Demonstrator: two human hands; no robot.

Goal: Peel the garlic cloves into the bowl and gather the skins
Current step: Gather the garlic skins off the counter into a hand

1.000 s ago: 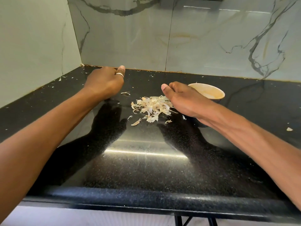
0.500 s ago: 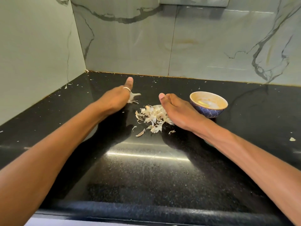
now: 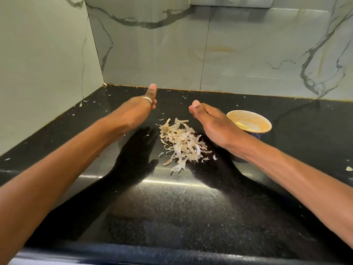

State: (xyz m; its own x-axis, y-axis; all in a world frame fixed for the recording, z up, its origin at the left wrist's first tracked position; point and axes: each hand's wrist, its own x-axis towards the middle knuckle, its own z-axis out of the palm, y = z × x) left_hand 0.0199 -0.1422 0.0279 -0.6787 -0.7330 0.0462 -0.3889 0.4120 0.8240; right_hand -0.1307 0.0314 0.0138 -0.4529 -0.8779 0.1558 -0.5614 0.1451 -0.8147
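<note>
Black counter (image 3: 172,207) | skins (image 3: 181,144) between left hand (image 3: 139,111), right hand (image 3: 212,123) | both released, empty

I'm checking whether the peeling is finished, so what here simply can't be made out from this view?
- Bowl contents: head view, near side hidden behind the right hand; cloves cannot be counted.
- Left hand: palm faces away, so any skin in it is unseen.
- Wall fixture: cut by the top edge.
- Scattered flecks on the countertop: too small to identify.
</note>
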